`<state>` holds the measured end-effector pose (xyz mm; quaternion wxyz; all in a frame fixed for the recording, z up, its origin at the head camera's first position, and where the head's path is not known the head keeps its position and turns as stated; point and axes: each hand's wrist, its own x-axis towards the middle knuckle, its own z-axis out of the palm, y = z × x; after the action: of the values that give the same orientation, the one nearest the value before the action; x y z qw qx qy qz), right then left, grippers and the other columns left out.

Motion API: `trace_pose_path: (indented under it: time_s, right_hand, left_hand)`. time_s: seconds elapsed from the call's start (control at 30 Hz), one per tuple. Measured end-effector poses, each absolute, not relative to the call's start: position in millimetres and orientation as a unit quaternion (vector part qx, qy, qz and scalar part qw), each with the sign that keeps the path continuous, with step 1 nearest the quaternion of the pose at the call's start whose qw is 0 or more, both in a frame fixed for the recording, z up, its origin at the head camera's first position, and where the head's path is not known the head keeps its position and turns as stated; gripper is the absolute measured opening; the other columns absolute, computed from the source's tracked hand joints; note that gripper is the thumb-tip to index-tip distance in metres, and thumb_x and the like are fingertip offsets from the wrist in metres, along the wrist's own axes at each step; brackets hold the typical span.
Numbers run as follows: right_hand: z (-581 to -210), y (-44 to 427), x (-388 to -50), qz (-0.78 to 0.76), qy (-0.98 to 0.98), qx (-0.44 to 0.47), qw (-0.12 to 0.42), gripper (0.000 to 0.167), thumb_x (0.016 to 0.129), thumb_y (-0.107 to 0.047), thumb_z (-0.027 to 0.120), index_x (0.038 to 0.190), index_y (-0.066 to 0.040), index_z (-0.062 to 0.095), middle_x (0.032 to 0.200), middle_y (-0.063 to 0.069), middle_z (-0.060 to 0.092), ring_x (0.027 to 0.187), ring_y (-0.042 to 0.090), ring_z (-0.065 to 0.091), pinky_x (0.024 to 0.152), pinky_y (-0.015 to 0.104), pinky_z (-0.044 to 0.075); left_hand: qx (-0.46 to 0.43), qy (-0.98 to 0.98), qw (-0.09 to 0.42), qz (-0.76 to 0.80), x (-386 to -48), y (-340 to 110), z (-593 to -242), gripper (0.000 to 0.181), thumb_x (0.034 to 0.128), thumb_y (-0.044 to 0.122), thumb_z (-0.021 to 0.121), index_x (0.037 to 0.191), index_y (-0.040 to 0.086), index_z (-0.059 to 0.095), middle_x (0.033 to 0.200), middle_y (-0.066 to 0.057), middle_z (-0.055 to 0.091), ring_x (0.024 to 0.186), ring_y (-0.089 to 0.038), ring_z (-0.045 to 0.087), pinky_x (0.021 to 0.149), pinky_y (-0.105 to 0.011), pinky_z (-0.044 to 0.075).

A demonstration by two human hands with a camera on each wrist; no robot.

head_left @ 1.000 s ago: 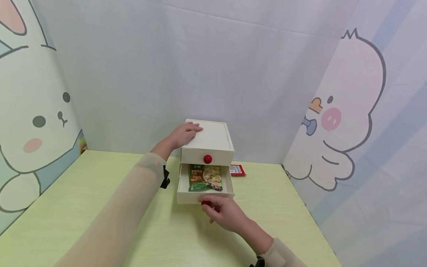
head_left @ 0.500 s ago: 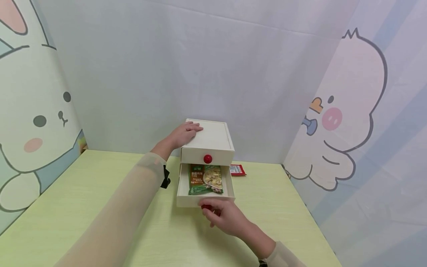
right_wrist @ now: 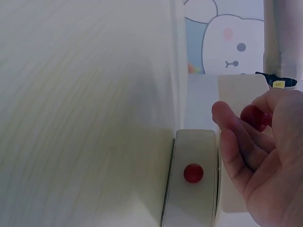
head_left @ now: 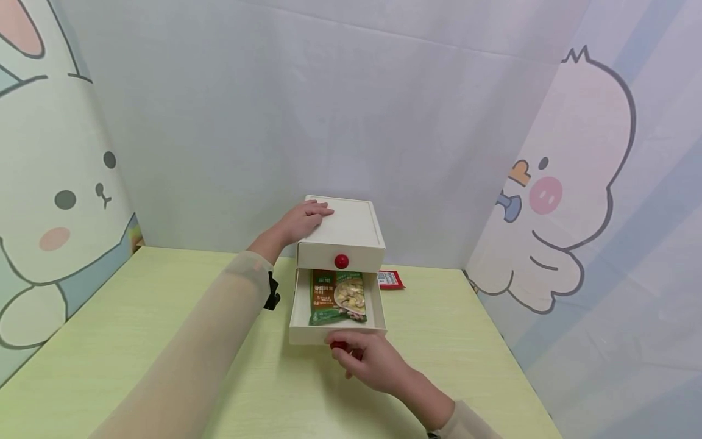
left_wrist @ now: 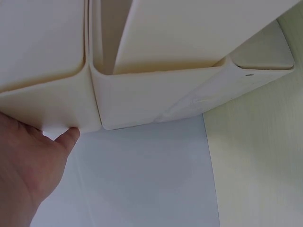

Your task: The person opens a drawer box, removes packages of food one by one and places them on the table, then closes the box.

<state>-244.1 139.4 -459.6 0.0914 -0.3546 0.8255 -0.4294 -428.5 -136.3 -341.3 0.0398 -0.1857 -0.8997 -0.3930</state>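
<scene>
- Pale backdrop (head_left: 247,122): fills upper half of head view; cartoon figures at left and right edges.
- Table (head_left: 466,360), pale yellow-green: lower half of head view.
- Drawer unit (head_left: 351,222), white: centre of head view, standing on the table. Top drawer closed. Lowest drawer (right_wrist: 194,203), closed, seen bottom centre of right wrist view.
- Middle drawer (head_left: 307,336): stands out from the unit, just below centre in head view.
- Left hand (head_left: 300,222): on the unit's top, at its left side; fingers extended and relaxed, thumb against the unit's side wall (lower left of left wrist view).
- Right hand (head_left: 375,363): lower centre of head view, in front of the middle drawer; thumb and fingers curled, pinching its red knob (right_wrist: 253,117).
- Green-brown food packet (head_left: 338,297): lies inside the middle drawer.
- Red-edged packet (head_left: 390,280): on the table, right of the unit, partly hidden.
- Top drawer's red knob (head_left: 342,261): centre of head view.
</scene>
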Motion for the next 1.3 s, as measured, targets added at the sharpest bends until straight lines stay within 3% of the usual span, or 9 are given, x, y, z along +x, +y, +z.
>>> trace_pose_path:
  time_s: [0.53, 0.97, 1.3]
  right_hand:
    - [-460.6, 143.1, -235.2, -0.419, 0.823, -0.371, 0.101, 0.023, 0.111, -0.017, 0.066, 0.131, -0.02, 0.076, 0.112, 0.016, 0.079, 0.066, -0.005, 0.065, 0.06, 0.022, 0.061]
    - [-463.5, 145.6, -228.0, -0.42, 0.819, -0.376, 0.111, 0.023, 0.11, -0.015, 0.066, 0.13, -0.012, 0.076, 0.108, 0.018, 0.079, 0.066, -0.006, 0.064, 0.059, 0.021, 0.06]
    - [-465.5, 146.3, -224.9, -0.422, 0.816, -0.375, 0.121, 0.022, 0.111, -0.018, 0.066, 0.129, -0.012, 0.076, 0.108, 0.017, 0.078, 0.066, -0.007, 0.063, 0.059, 0.02, 0.059]
  left_hand:
    - [-0.19, -0.9, 0.038, -0.39, -430.4, -137.8, -342.6, 0.053, 0.1137, 0.024, 0.035, 0.16, 0.012, 0.058, 0.179, -0.008, 0.039, 0.174, -0.033, 0.012, 0.141, -0.058, 0.008]
    - [-0.189, -0.9, 0.039, -0.391, -430.2, -138.1, -343.1, 0.053, 0.114, 0.025, 0.035, 0.16, 0.012, 0.059, 0.179, -0.008, 0.039, 0.174, -0.033, 0.011, 0.141, -0.058, 0.008]
    - [-0.191, -0.899, 0.038, -0.392, -429.6, -138.2, -343.2, 0.054, 0.1138, 0.024, 0.034, 0.16, 0.013, 0.059, 0.179, -0.007, 0.038, 0.174, -0.033, 0.011, 0.14, -0.058, 0.008]
